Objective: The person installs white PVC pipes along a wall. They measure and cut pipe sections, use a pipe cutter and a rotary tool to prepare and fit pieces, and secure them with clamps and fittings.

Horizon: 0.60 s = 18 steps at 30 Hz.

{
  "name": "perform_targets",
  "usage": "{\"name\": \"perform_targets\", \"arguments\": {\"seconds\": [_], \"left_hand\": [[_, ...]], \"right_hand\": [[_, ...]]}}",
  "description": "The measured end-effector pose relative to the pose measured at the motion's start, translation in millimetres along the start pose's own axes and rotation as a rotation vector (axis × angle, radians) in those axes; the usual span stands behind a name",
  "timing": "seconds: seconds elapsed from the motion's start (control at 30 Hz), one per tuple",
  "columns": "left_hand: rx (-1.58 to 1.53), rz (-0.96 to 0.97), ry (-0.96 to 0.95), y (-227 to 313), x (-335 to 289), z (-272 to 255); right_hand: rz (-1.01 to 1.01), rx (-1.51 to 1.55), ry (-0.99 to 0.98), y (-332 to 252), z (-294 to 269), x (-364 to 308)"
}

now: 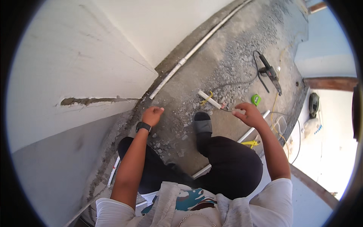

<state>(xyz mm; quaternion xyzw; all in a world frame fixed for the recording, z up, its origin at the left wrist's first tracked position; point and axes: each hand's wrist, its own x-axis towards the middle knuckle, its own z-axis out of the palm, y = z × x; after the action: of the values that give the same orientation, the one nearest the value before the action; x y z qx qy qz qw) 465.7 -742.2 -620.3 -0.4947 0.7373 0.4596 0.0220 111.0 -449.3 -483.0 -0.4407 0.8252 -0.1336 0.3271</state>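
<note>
The nearest piece to the right hand (pixel 248 114) is a short white bar (pixel 209 99), which lies on the rubble (pixel 230 68) beyond the sandal (pixel 202 123), with a yellow tie (pixel 206 100) around it. The right thumb and forefinger are close to each other, but whether they pinch something small I cannot tell. The left hand (pixel 152 115) has its fingers loosely bent; I see nothing in them (the palm side is partly hidden), and it is near the lower end of the long white pipe (pixel 181 62). In my judgement, the bar could roll or slip if the foot pushes it, because the stones below are loose. Also the dark cord (pixel 244 82) of the power tool (pixel 270 72) could catch a foot, since it crosses the floor in a curve. On the left, the wall (pixel 109 75) limits the elbow; between the two hands there is more room. To the right, the green tape measure (pixel 256 99) and the yellow-handled tool (pixel 250 143) make the passage narrower.
</note>
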Motion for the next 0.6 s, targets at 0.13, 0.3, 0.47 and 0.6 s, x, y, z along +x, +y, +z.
{"name": "perform_targets", "arguments": {"seconds": [0.13, 0.3, 0.47, 0.6], "left_hand": [[0.177, -0.013, 0.052, -11.7, 2.2, 10.0], [0.199, -0.001, 0.222, -13.0, 0.7, 4.4], [0.193, 0.064, 0.258, -10.3, -17.9, 17.6], [0.210, 0.151, 0.230, -2.0, -27.5, 39.0]], "right_hand": [[-0.236, -0.167, -0.315, -85.4, 14.6, 143.3], [-0.518, -0.573, -0.288, -139.7, 93.0, 273.1], [-0.583, -0.612, -0.179, -142.8, 151.2, 321.4], [-0.711, -0.669, -0.064, -138.7, 162.6, 334.9]]}}
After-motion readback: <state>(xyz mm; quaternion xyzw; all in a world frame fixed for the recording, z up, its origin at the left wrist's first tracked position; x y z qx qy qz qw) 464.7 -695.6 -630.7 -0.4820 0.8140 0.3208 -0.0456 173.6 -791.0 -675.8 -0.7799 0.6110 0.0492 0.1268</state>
